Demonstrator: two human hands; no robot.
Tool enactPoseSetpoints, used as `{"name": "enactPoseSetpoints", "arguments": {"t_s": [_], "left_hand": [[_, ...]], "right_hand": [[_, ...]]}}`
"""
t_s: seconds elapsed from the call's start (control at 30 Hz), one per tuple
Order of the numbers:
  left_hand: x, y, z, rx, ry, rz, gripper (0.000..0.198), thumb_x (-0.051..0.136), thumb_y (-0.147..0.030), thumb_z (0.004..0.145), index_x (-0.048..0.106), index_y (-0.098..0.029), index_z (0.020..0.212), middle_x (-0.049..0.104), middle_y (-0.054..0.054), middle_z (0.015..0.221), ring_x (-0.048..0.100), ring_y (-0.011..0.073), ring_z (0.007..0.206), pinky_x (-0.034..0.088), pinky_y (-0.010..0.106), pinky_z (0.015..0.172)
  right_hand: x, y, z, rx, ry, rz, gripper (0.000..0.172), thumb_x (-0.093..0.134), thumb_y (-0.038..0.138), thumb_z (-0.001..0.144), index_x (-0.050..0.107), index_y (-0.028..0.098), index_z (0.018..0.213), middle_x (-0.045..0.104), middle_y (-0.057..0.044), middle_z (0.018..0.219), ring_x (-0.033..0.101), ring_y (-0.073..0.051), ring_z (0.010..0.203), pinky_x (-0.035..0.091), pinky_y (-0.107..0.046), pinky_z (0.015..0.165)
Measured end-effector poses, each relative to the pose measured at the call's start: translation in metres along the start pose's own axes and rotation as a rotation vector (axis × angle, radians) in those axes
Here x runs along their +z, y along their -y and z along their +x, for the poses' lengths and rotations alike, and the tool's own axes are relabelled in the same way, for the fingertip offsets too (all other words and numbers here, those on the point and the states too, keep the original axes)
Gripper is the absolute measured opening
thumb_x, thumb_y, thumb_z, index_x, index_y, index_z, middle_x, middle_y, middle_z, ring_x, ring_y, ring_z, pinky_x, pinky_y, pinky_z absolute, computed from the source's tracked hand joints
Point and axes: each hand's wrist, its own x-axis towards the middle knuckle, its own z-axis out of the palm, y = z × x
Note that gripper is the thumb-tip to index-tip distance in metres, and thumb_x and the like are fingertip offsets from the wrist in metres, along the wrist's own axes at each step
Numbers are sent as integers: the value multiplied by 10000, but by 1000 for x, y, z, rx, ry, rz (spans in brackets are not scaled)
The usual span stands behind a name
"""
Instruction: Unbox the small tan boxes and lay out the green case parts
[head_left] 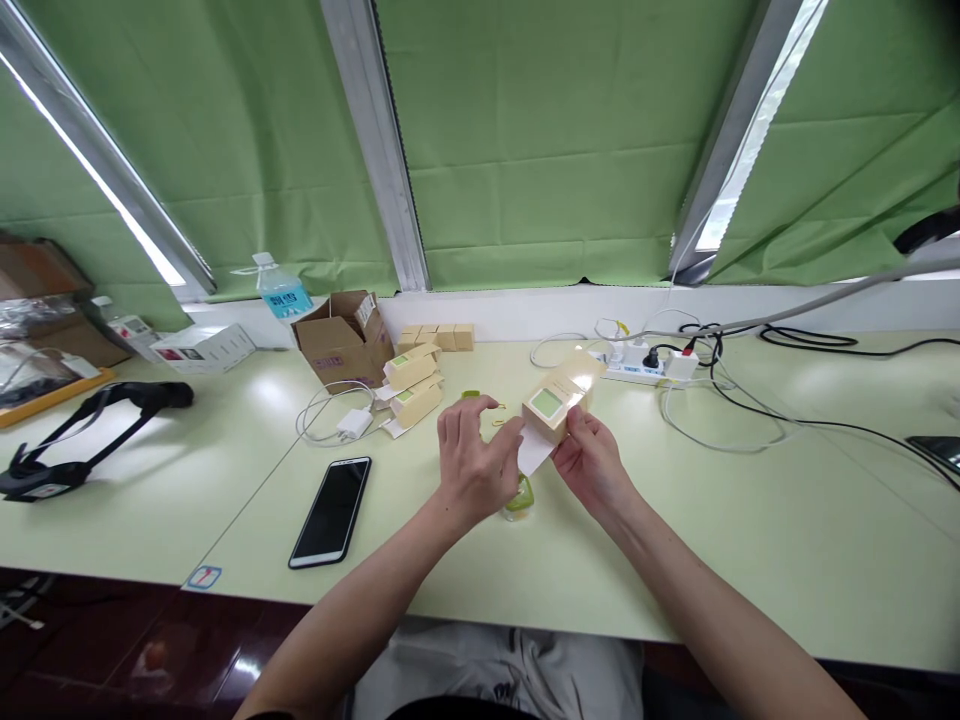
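A small cream cardboard box (pixel 562 388) with a light green square on its face is tilted above the table, its flaps unfolded. My right hand (pixel 594 462) grips it at the lower right side, thumb on the front. My left hand (pixel 476 455) is beside the box, thumb and index finger apart, the thumb close to the white flap; whether it touches cannot be made out. Under my hands lies a small green-rimmed clear item (pixel 519 498), partly hidden. Behind my left fingers are small yellow pieces (pixel 498 422) and a bit of another green item (pixel 470 393).
Two similar opened boxes (pixel 415 385) lie left of my hands, before a row of small closed boxes (pixel 437 337). A brown carton (pixel 345 345), charger (pixel 354 424) and phone (pixel 331 512) are farther left. A power strip (pixel 634 370) with tangled cables stands back right.
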Motion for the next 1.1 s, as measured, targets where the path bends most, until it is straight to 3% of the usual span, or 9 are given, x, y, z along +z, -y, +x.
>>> {"name": "enactPoseSetpoints", "arguments": {"t_s": [0.2,0.4,0.53,0.67,0.77,0.97,1.1], "left_hand": [[3,-5,2,-132,62,-84,234,731,-270,907,798,-271,1131,575,147,1289,511,356,1247,424,534,1060],[13,-13,-1,-286,156,-331,60,806,-295,884,792,-246,914,575,114,1281,502,329,1292,461,503,1090],[18,-15,-4,-391,181,-386,150,813,-307,883,745,-219,783,579,110,1234,509,330,1288,470,505,1072],[20,-18,-5,-392,223,-365,197,764,-325,920,712,-211,768,573,117,1225,513,333,1279,468,509,1066],[19,-20,-5,-396,246,-353,203,728,-305,932,660,-208,768,573,123,1205,526,340,1268,479,502,1036],[19,-18,-2,-490,265,-332,272,705,-293,905,546,-211,700,601,83,974,601,288,990,482,455,886],[24,-13,-2,-530,312,-417,257,636,-342,958,617,-214,736,639,66,903,608,262,932,475,427,865]], "right_hand": [[0,-1,-1,-5,21,0,400,905,580,782,768,237,935,834,-82,1014,763,-287,1088,638,-428,958],[-2,-3,-2,-40,-76,-24,509,953,536,734,754,249,1105,818,-80,1180,774,-288,1069,642,-441,929],[-5,-6,-2,-34,-135,-47,502,959,507,734,743,246,1104,821,-63,1146,782,-261,976,654,-408,849],[-5,-9,-1,-59,-174,-9,478,970,444,739,731,263,1112,811,-38,1198,772,-212,1012,651,-326,836],[-4,-10,-1,-51,-165,-13,506,967,433,744,724,268,1157,803,-51,1241,774,-232,1052,661,-354,861],[-6,-13,-1,-53,-119,-25,506,955,444,757,742,248,1171,812,-80,1227,776,-278,1103,658,-442,949],[-6,-13,0,-54,-142,-33,493,963,456,740,758,236,1131,826,-83,1176,779,-301,1096,658,-479,952]]}}
